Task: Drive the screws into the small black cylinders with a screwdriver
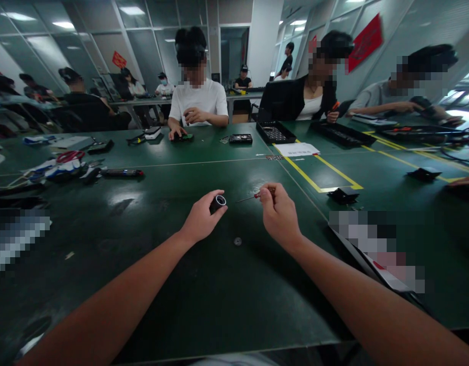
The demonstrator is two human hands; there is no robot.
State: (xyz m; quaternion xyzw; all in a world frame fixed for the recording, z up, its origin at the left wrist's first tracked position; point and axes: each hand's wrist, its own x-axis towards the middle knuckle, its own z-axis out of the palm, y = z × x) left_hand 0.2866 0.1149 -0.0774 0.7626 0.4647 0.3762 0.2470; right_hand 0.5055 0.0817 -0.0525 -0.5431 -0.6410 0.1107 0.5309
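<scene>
Your left hand (201,219) pinches the small black ring (218,203) in its fingers, opening turned toward the screwdriver (253,196) your right hand (279,213) grips, clear above the table (173,284).

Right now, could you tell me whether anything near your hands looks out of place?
One small round part lies loose on the green table, apart from the black ring-shaped part in the left hand and the screwdriver in the right hand.

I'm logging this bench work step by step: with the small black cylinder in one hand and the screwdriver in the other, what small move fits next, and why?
Probably bring the screwdriver tip across to the black cylinder. The right hand already aims it that way, a gap remains, and the left hand holds the part's open end up.
</scene>
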